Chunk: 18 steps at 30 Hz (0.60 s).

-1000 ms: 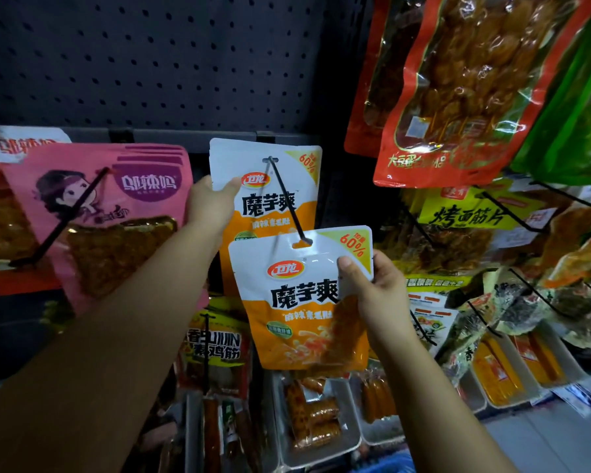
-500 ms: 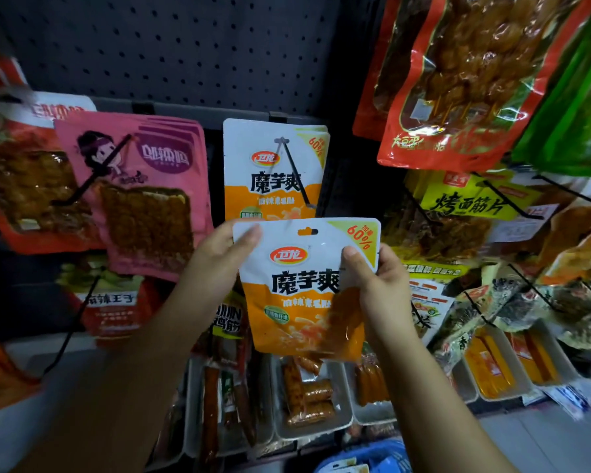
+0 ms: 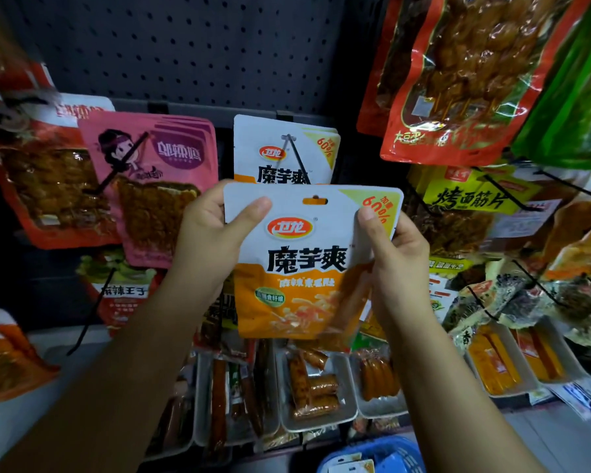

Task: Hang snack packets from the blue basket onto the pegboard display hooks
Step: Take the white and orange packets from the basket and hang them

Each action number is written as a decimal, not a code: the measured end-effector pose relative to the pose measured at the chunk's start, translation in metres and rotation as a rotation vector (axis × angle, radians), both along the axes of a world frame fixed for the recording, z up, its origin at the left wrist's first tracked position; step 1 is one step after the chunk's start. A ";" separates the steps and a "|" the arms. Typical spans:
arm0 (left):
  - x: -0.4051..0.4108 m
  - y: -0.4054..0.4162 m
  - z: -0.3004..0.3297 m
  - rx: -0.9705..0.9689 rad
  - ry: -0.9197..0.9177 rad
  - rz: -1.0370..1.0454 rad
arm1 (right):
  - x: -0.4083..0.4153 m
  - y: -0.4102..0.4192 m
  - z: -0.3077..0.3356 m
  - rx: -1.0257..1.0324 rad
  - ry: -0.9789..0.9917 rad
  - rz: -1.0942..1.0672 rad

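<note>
In front of the dark pegboard point(image 3: 191, 52), a person holds up a white-and-orange snack packet point(image 3: 304, 264) with both hands, its printed face towards them and its top edge level. The left hand point(image 3: 209, 240) grips the packet's upper left edge, thumb laid across the front near the corner and the other fingers curled behind. The right hand point(image 3: 394, 254) pinches the right edge, thumb pressed on the front just under the yellow corner flash, remaining fingers wrapped round the back. The orange hang hole at the top centre of the packet is free of any hook.

Directly behind and above it, a matching packet point(image 3: 280, 148) already hangs on a black display hook point(image 3: 296, 155), whose prong slants down towards the held packet and disappears behind its top edge. To the left hangs a pink packet point(image 3: 154, 186) with a cartoon figure, overlapping a red packet point(image 3: 48, 192) further left. Upper right, a large red packet of brown skewered pieces point(image 3: 458, 83) hangs beside a green packet point(image 3: 574, 97); below these sits a yellow packet point(image 3: 468, 199) with black lettering.

Beneath the hands, white trays point(image 3: 345, 414) hold wrapped sausage-like snacks. At the bottom edge, the rim of the blue basket point(image 3: 382, 452) shows, with a packet or two inside.
</note>
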State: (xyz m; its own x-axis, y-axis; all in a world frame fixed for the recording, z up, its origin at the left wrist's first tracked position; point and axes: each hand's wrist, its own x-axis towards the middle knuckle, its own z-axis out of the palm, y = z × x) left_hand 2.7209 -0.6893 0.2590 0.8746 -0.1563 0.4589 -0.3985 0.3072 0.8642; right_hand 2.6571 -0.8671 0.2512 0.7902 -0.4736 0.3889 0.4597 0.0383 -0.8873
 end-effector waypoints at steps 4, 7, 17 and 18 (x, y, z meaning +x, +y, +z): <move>0.004 -0.004 0.004 0.028 0.010 0.022 | 0.002 0.000 0.003 0.034 0.025 -0.042; 0.007 -0.009 0.002 0.039 0.033 0.051 | 0.006 -0.001 0.001 0.034 0.052 -0.062; 0.034 -0.014 -0.012 0.117 0.041 0.129 | 0.026 -0.015 -0.021 -0.092 0.277 -0.095; 0.038 -0.013 -0.015 0.143 0.022 0.102 | 0.029 -0.016 -0.024 -0.109 0.313 -0.096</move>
State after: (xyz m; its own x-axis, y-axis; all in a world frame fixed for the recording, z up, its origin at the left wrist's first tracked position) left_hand 2.7589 -0.7020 0.2443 0.8991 -0.1287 0.4184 -0.4014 0.1392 0.9053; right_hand 2.6861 -0.8836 0.2268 0.8332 -0.5202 0.1873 0.1618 -0.0945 -0.9823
